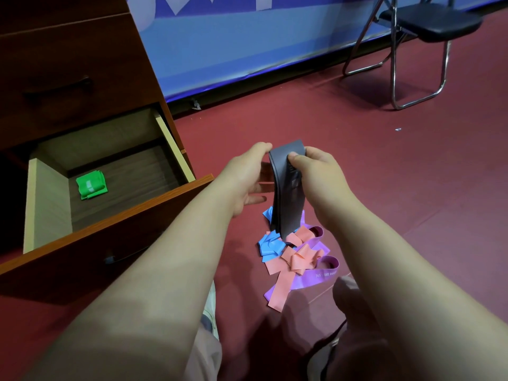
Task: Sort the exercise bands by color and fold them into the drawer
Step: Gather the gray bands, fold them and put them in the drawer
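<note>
Pinching a smooth grey band (287, 193) at its folded top, my left hand (248, 178) and right hand (320, 174) both close on it, letting its flat rubbery loop hang above the red floor (384, 171). Below lies a tangle of thin bands: blue (270, 244), salmon (291, 259) and purple (316, 276) (pale print on the purple one, too small to read). One folded green band (90, 185) sits in the open wooden drawer (46, 204), near its left wall.
</note>
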The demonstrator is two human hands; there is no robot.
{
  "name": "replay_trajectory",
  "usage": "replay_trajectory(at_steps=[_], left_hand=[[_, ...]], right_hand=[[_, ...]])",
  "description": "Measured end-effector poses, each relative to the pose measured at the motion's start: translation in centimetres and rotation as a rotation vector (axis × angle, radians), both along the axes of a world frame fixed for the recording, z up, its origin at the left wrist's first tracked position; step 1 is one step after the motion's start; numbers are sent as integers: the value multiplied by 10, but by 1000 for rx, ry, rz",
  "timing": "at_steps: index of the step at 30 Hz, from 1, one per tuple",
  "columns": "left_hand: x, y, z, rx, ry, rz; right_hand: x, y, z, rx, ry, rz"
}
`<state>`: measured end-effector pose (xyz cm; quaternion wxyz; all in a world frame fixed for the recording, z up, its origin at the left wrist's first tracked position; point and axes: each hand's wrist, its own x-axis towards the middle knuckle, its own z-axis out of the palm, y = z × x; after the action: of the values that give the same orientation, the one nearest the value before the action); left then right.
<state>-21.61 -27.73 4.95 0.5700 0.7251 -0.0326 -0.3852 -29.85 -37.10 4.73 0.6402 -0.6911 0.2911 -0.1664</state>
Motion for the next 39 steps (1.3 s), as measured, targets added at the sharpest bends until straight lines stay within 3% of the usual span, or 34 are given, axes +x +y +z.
replay_trajectory(at_steps=[8,21,29,34,39], left_hand=[[-3,-2,0,-95,-184,-1],[-2,-1,-14,222,-707,-294],[-2,-4,-16,203,-734,-206],[-3,-8,-11,159,-661,-135],[-2,-8,-10,134,-590,-18]], right_hand=[[2,-6,-4,-63,106,-32],[-5,-2,-6,-391,393,129],[0,-3,-8,-365,353,76],[0,-6,-8,-122,245,-45],[-4,-8,-6,-75,178,-122]])
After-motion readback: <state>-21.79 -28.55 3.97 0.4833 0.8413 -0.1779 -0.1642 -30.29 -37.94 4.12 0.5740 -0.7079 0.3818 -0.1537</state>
